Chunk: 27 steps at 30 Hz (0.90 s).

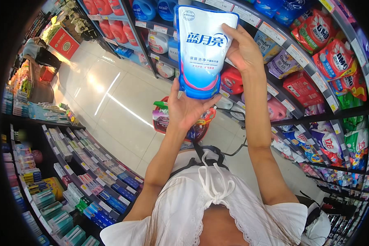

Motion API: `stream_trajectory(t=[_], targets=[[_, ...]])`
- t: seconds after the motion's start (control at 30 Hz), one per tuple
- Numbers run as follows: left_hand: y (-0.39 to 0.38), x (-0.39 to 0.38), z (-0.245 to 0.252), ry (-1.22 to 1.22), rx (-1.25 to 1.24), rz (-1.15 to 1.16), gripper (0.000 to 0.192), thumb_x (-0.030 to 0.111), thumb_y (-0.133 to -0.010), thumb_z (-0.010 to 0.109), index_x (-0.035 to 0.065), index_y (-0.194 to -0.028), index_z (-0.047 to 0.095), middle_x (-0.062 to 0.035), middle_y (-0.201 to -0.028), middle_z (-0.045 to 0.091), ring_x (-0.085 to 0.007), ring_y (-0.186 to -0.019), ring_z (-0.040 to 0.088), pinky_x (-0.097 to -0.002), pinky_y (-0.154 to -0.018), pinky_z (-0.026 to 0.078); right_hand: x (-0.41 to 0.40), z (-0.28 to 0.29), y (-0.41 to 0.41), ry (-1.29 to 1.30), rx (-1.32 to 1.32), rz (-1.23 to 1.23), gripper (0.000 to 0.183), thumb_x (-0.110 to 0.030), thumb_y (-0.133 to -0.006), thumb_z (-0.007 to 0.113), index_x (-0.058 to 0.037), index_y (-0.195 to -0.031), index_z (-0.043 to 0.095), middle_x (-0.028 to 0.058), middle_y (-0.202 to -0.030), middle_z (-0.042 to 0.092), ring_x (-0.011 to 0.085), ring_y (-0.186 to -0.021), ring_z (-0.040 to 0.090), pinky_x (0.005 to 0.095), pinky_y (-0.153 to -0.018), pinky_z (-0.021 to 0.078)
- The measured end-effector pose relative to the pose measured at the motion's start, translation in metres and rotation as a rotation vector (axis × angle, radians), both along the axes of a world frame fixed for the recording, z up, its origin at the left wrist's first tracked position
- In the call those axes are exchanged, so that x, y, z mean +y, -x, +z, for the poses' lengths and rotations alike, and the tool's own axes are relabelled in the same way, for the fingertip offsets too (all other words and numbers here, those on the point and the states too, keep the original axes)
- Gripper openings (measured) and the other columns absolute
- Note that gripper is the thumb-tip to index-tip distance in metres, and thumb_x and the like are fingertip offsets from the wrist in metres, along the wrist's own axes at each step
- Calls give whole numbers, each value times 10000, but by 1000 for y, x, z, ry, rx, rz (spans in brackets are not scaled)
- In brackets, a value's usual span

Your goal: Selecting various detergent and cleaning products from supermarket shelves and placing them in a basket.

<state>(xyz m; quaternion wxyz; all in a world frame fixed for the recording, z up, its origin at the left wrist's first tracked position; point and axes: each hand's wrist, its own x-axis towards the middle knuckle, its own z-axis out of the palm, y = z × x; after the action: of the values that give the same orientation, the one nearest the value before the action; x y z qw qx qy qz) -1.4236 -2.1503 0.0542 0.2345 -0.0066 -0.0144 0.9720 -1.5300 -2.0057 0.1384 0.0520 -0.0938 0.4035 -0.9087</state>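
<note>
A white and blue refill pouch of laundry detergent (203, 66) is held up before me, its printed front facing the camera. My left hand (186, 109) supports the pouch from below, with the thumb along its lower left edge. At the upper right edge, my right hand (244, 46) pinches it between thumb and fingers; part of those fingers is hidden behind it. Beneath my left forearm stands a red shopping basket (160, 126) on the floor, partly covered by my arm. Inside it are colourful packages, among them a red pouch (207, 115).
Shelves of detergent bottles and pouches (335, 60) curve along my right. Toothpaste boxes (110, 201) fill the shelving on the left. Farther off on the tiled floor (123, 73), a person (38, 52) bends near a red sign (63, 43). A dark wire rack (244, 135) juts out beside my right arm.
</note>
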Motion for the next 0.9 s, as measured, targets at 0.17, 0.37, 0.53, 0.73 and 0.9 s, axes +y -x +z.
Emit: stream_trajectory(t=[0.17, 0.37, 0.53, 0.73, 0.9], targets=[[-3, 0, -10, 39, -4, 2, 629, 488, -860, 388, 89, -1320, 233, -176, -1343, 282, -351, -1226, 300, -593, -972, 247, 12, -5, -4, -90, 19, -49, 301, -76, -815, 551, -29, -1108, 499, 85, -1037, 571, 191, -959, 550, 352, -818, 433], [5, -7, -23, 108, -20, 23, 657, 516, -854, 384, 81, -1322, 233, -165, -1351, 279, -350, -1224, 303, -596, -965, 251, 15, -20, 0, -159, 42, -78, 293, -70, -819, 546, -31, -1106, 501, 89, -1058, 570, 183, -959, 555, 348, -791, 449], [22, -21, -42, 482, 88, 44, 827, 661, -763, 360, 66, -1324, 234, -165, -1341, 303, -351, -1221, 307, -615, -948, 251, 20, -19, -17, -317, 101, -137, 91, -54, -789, 600, -59, -853, 535, 22, -785, 601, 104, -703, 586, 224, -629, 472], [29, -53, -98, 645, 50, -105, 811, 674, -762, 337, 68, -1299, 297, -154, -1290, 383, -332, -1183, 374, -548, -937, 326, 35, -71, -35, -849, 31, 111, 239, -169, -771, 647, 5, -927, 597, 56, -792, 638, 79, -668, 585, 198, -601, 446], [16, -52, -176, 622, -137, -427, 738, 691, -772, 295, 121, -1222, 421, -98, -1163, 513, -248, -1027, 510, -425, -775, 460, 32, -127, -67, -1111, -40, 216, 212, -222, -789, 616, -17, -842, 632, 34, -636, 603, 58, -547, 508, 251, -491, 376]])
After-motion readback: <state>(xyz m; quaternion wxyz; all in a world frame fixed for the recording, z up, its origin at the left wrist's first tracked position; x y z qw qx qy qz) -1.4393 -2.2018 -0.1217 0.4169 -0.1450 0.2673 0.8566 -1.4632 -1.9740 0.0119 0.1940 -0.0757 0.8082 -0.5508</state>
